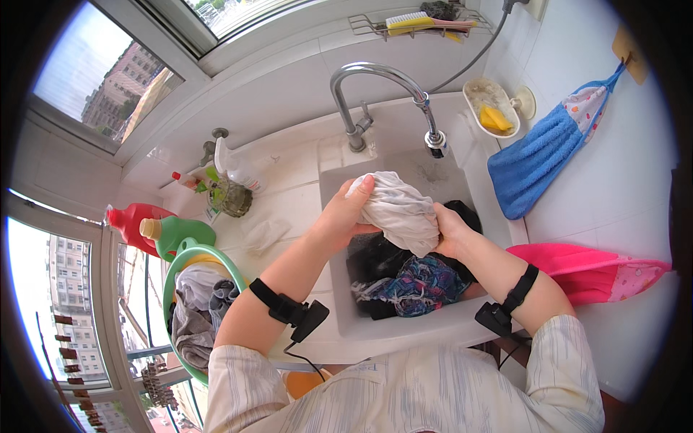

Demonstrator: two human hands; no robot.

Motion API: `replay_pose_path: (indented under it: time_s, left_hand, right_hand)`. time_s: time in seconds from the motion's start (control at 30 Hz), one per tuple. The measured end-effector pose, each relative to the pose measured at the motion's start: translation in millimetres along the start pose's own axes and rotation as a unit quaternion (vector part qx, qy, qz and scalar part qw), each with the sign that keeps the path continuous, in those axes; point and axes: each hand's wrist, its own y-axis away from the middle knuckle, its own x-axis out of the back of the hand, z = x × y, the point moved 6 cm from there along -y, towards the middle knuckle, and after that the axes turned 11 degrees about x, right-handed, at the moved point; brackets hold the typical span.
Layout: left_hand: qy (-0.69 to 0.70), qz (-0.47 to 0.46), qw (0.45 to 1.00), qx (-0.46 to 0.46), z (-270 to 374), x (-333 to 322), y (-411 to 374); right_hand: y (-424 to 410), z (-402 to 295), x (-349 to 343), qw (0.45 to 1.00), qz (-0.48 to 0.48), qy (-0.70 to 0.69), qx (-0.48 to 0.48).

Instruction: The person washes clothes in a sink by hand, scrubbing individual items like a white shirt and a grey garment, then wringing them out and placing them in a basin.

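A bunched white cloth (403,214) is held between both hands over the sink (352,319). My left hand (352,208) grips its upper left end, thumb on top. Around its lower right end is my right hand (448,230), whose fingers are partly hidden. Beneath, in the basin, lie a patterned blue and purple cloth (427,287) and dark cloths (379,257), looking wet. The chrome faucet (379,67) arches above, its spout end pointing down behind the white cloth; no stream of water is visible from it.
Left of the sink stand a green basket (172,330) of clothes, a green bottle (184,234), a red bottle (135,219), a glass jar with a plant (235,200) and a spray bottle (243,170). A soap dish (482,97), blue towel (536,157) and pink towel (563,268) hang at right.
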Motion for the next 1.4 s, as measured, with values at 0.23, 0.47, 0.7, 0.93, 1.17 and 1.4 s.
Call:
replay_pose_path:
  time_s: [0.23,0.47,0.7,0.93,1.17,1.4]
  left_hand:
    - [0.135,0.076,0.986,-0.068,15,84,119]
    - [0.119,0.313,0.929,-0.16,-12,187,292]
    - [-0.054,0.634,0.759,0.137,-128,254,417]
    - [-0.38,0.668,0.64,0.017,-168,236,385]
    - [-0.403,0.51,0.727,-0.221,-56,141,286]
    - [-0.434,0.211,0.856,-0.185,-30,36,88]
  right_hand:
    - [80,-36,-141,0.91,-0.328,0.218,0.132]
    - [119,0,-313,0.802,-0.398,0.388,0.22]
    - [131,121,-397,0.563,-0.459,0.583,0.363]
    - [146,198,-354,0.306,-0.619,0.597,0.409]
    - [72,85,-254,0.49,-0.441,0.591,0.465]
    - [22,115,12,0.276,-0.386,0.875,0.095]
